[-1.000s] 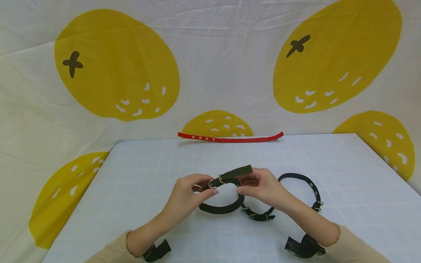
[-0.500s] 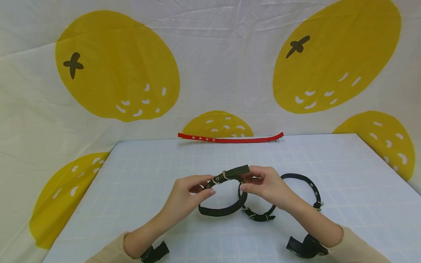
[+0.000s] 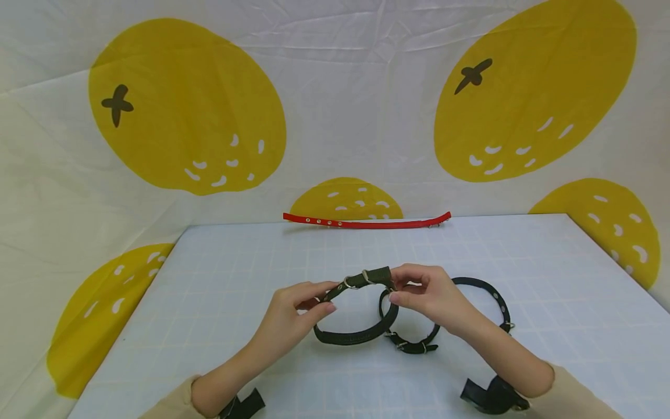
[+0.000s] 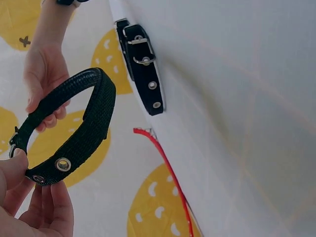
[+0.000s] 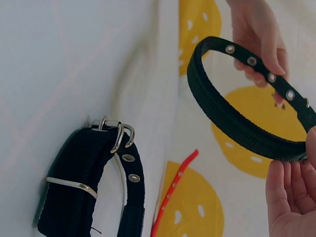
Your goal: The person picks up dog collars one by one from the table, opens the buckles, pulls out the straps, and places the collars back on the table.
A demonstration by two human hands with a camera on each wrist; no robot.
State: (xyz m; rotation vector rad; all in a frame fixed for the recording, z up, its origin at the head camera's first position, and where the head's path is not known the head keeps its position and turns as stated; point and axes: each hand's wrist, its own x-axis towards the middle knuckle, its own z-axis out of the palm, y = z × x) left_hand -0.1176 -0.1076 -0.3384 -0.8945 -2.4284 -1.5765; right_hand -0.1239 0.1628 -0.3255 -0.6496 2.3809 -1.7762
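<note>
- One dark-green woven loop collar [image 3: 358, 337], head view: left hand [image 3: 295, 310] pinches its left side, right hand [image 3: 431, 295] its right; a slim red strap [image 3: 366, 224] lies beyond.
- Left wrist view: fingers grip it beside a round silver eyelet [image 4: 70, 165].
- Right wrist view: fingers pinch it too; light, level grips should prevent twisting.

It is a cloth-screened work spot, room type unclear: a pale, checked tabletop [image 3: 309, 375] lies beneath the left hand [image 3: 294, 311] and right hand [image 3: 428, 294], a yellow-patterned white sheet [image 3: 361, 116] hanging beyond them.
</note>
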